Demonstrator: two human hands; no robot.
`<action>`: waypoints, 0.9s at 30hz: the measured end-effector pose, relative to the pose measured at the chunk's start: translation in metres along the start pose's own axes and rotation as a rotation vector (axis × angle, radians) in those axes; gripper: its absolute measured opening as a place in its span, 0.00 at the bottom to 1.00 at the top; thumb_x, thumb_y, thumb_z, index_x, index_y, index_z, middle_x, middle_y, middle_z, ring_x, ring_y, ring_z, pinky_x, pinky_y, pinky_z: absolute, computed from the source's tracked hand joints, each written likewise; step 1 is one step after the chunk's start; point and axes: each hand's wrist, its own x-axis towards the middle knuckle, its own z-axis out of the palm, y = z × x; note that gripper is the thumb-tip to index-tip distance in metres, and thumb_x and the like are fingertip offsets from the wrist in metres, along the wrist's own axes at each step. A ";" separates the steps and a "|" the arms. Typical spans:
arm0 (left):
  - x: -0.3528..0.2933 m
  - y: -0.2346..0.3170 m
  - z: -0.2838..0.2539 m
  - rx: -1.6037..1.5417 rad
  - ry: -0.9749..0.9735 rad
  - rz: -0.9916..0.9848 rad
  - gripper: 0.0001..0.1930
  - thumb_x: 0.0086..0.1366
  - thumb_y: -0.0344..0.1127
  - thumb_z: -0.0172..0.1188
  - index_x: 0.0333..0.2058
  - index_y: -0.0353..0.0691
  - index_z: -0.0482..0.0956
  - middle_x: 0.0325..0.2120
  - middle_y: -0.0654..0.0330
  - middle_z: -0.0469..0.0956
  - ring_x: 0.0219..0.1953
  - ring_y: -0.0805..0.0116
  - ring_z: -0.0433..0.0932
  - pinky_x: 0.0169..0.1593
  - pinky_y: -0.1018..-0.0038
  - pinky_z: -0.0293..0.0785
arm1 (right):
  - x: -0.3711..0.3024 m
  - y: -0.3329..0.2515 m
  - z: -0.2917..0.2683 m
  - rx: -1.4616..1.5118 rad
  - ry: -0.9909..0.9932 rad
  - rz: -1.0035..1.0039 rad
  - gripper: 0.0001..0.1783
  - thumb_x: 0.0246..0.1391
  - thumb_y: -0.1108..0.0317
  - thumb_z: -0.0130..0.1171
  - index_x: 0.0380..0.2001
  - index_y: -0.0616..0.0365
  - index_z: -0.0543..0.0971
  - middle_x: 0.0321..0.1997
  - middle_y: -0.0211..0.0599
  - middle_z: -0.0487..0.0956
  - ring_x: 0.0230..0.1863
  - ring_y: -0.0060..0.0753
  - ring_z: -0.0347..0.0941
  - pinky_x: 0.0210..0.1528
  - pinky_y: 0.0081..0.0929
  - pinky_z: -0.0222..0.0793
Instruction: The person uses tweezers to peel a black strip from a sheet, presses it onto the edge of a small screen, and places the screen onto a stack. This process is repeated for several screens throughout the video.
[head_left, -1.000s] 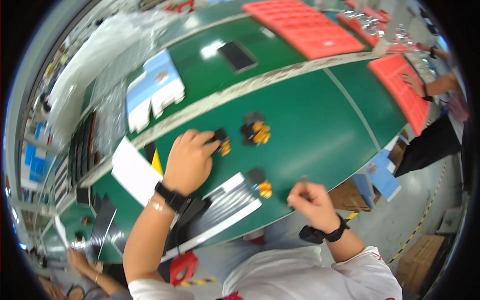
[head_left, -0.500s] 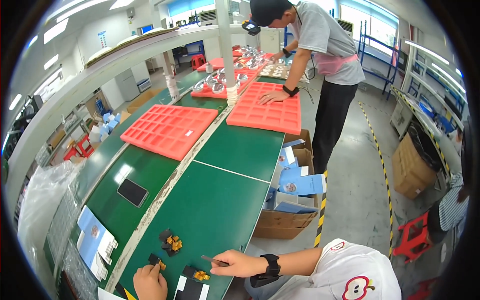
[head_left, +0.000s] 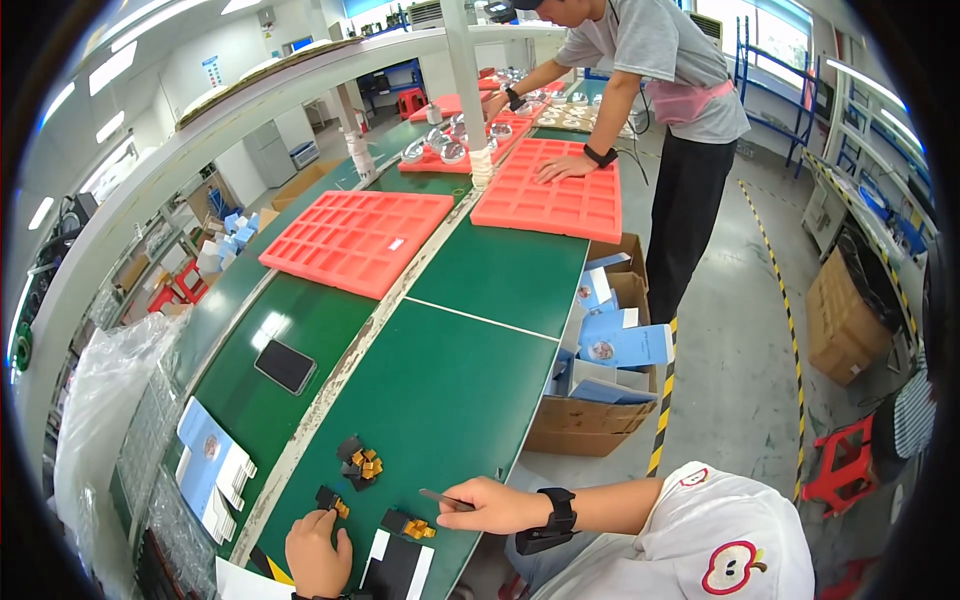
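Note:
My left hand [head_left: 318, 556] lies low on the green worktable [head_left: 450, 375]. Its fingertips touch a small black-and-gold part [head_left: 332, 500], and the thumb stands apart from it. My right hand [head_left: 490, 506] is closed around a thin dark pointed tool [head_left: 446, 499] whose tip points left; its exact kind is unclear. Just below that tip sits a group of black-and-gold parts [head_left: 408, 524]. A larger pile of such parts [head_left: 359, 463] lies farther up the table. A black-and-white flat piece [head_left: 396, 568] rests between my hands, near the front.
A phone [head_left: 285, 367] and blue-and-white folded cartons [head_left: 212, 465] lie on the left. Farther off are red foam trays [head_left: 357, 238], where another person [head_left: 650, 90] leans over the table. A cardboard box [head_left: 590, 425] of blue cartons stands beside the right edge.
The whole view has shifted, so the table appears farther right and slightly higher. The other person's far arm now reaches left toward the round silvery items. My hands keep nearly the same places among the parts.

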 end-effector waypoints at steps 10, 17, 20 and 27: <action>0.002 -0.003 0.007 -0.022 0.001 -0.048 0.12 0.48 0.28 0.58 0.34 0.33 0.78 0.34 0.52 0.76 0.37 0.52 0.74 0.42 0.64 0.70 | 0.000 0.006 -0.002 0.009 -0.010 -0.008 0.13 0.56 0.62 0.55 0.23 0.59 0.71 0.17 0.22 0.64 0.19 0.15 0.55 0.22 0.20 0.53; 0.004 0.002 0.006 -0.031 0.017 -0.049 0.12 0.48 0.28 0.58 0.33 0.32 0.78 0.33 0.51 0.76 0.37 0.52 0.74 0.42 0.65 0.70 | 0.001 0.004 -0.003 0.001 0.000 -0.050 0.13 0.56 0.62 0.55 0.23 0.60 0.70 0.17 0.22 0.64 0.19 0.15 0.55 0.22 0.20 0.53; 0.005 0.001 0.005 -0.054 0.025 -0.051 0.11 0.48 0.28 0.58 0.32 0.32 0.78 0.32 0.51 0.76 0.37 0.52 0.75 0.41 0.65 0.70 | 0.002 0.002 -0.004 -0.009 0.006 -0.067 0.13 0.56 0.62 0.55 0.23 0.60 0.70 0.17 0.21 0.63 0.19 0.15 0.55 0.22 0.20 0.53; -0.004 0.001 -0.012 -0.039 -0.047 -0.019 0.12 0.53 0.32 0.57 0.37 0.37 0.77 0.37 0.51 0.76 0.40 0.51 0.74 0.43 0.63 0.70 | -0.003 0.001 0.000 0.020 0.013 -0.040 0.12 0.55 0.63 0.55 0.24 0.60 0.71 0.18 0.21 0.65 0.20 0.14 0.55 0.22 0.19 0.53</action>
